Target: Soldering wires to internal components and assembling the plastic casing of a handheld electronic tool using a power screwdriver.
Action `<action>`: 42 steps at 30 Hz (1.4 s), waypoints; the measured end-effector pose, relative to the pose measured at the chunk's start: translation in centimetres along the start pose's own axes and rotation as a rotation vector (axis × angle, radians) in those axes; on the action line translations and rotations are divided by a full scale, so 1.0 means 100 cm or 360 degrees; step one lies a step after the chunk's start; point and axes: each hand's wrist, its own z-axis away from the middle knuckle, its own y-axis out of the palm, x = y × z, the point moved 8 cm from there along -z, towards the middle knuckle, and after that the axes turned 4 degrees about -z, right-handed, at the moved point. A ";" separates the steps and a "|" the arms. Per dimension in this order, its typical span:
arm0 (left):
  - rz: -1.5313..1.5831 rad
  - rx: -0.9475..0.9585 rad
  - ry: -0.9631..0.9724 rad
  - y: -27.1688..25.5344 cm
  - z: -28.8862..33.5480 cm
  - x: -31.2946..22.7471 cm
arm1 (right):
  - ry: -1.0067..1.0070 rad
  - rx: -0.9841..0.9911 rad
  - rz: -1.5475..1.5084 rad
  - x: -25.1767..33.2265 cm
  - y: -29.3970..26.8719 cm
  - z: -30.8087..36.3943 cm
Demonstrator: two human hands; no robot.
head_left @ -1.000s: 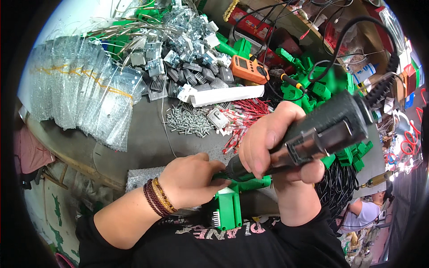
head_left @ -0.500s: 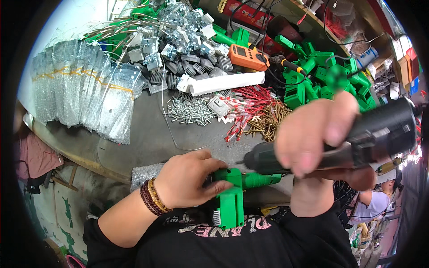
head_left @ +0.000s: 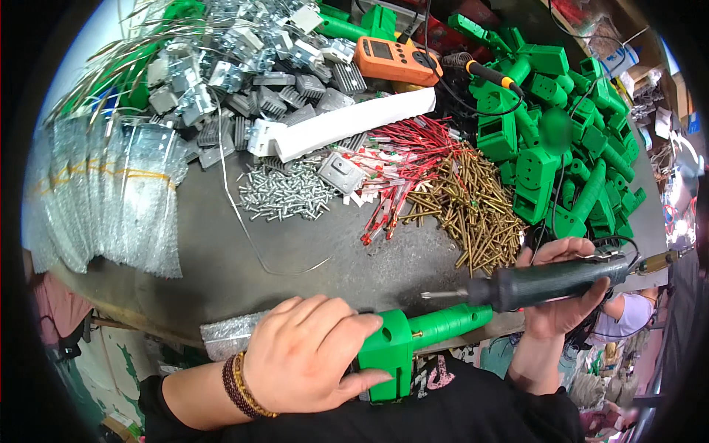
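My left hand (head_left: pixel 299 354), with a beaded bracelet at the wrist, is closed round the left side of a green plastic housing (head_left: pixel 391 354) with a ribbed round handle pointing right. A brass screw (head_left: pixel 417 334) sticks out of the housing beside the handle. My right hand (head_left: pixel 550 321) holds a black electric screwdriver (head_left: pixel 550 284) lying level across the palm, thumb below and fingers behind it. The screwdriver's bare bit (head_left: pixel 443 294) points left, just above the handle and apart from the housing.
Behind my hands lie brass screws (head_left: pixel 480 210), silver screws (head_left: pixel 284 193), red-wired parts (head_left: pixel 399 159) and grey finned blocks (head_left: pixel 269 100). Green housings (head_left: pixel 583 140) are heaped at the right, near an orange meter (head_left: pixel 395 60). Bubble-wrap bags (head_left: pixel 103 199) lie left. A person (head_left: pixel 624 314) is at far right.
My right hand has turned from an overhand grip to palm under the screwdriver, and the bit now shows clearly. The left hand has tilted the housing slightly. The whole view has shifted.
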 end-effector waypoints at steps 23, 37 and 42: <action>-0.0097 -0.0552 0.0434 -0.017 0.026 -0.022 | 0.0063 0.0078 -0.0456 -0.009 -0.003 0.016; -0.0043 -0.0732 0.0468 -0.012 0.040 -0.018 | 0.0097 -0.0002 -0.0574 -0.013 -0.010 0.018; -0.0062 -0.0166 0.0256 -0.002 0.021 -0.001 | 0.0049 -0.0131 -0.0419 -0.014 -0.023 0.015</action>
